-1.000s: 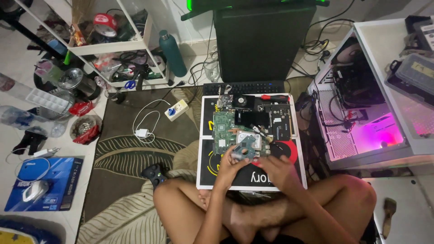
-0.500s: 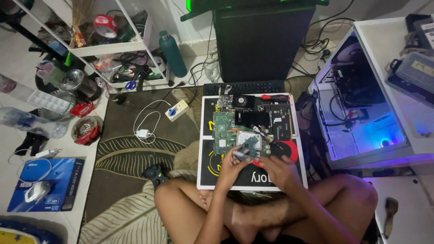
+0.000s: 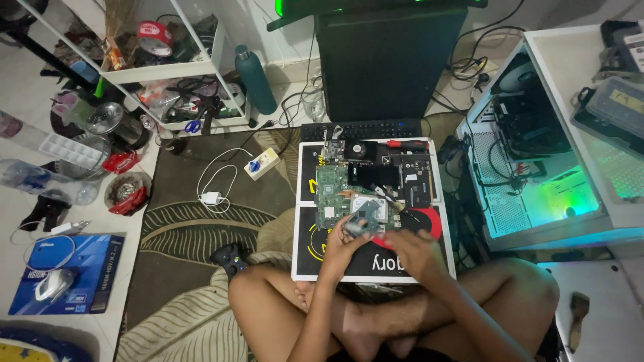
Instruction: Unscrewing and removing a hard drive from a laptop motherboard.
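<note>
Head view, lower centre: a small drive-like board is being held over the work mat.
Left hand: is being closed on the board's near edge.
Right hand: is being kept narrow beside it; grip cannot be told.
Handling: judged light, stiff, fragile; is best being gripped by the edges.

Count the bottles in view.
2. A teal bottle stands upright by the white shelf; a clear plastic bottle lies on the floor at far left. Others may hide in the shelf clutter.

Head camera, steep downward view, lap-distance.
</note>
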